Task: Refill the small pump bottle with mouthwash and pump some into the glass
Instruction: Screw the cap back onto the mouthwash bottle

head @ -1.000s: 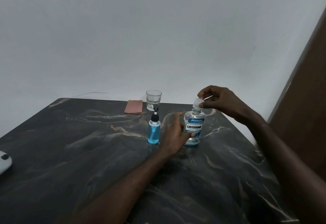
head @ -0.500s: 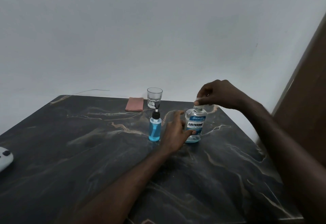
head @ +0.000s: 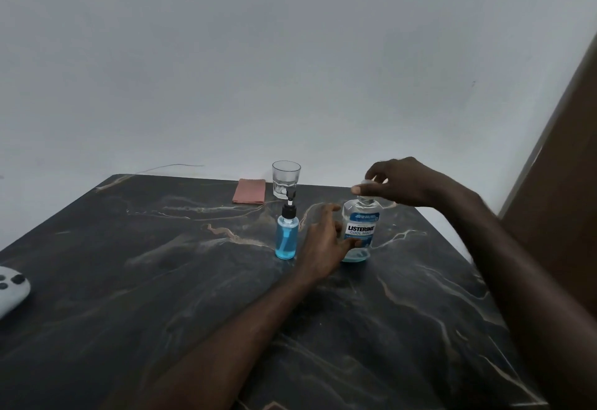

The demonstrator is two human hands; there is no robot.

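A clear mouthwash bottle [head: 361, 225] with a blue label stands upright on the dark marble table [head: 161, 280], a little blue liquid at its bottom. My left hand [head: 323, 245] grips its lower left side. My right hand [head: 400, 183] is closed around the clear cap [head: 366, 185] on the bottle's neck. Just left of my left hand stands the small pump bottle [head: 287, 235], nearly full of blue liquid, its black pump head on. An empty-looking glass [head: 286, 178] stands behind it near the table's far edge.
A folded pink cloth [head: 249, 190] lies left of the glass. A white controller [head: 11, 290] sits at the table's left edge. A thin wire [head: 171, 167] trails off the far edge. A brown wooden panel [head: 565, 151] rises at the right.
My right hand brought the cap down from just above the mouthwash bottle onto its neck and now holds it there. My left hand stayed on the bottle.
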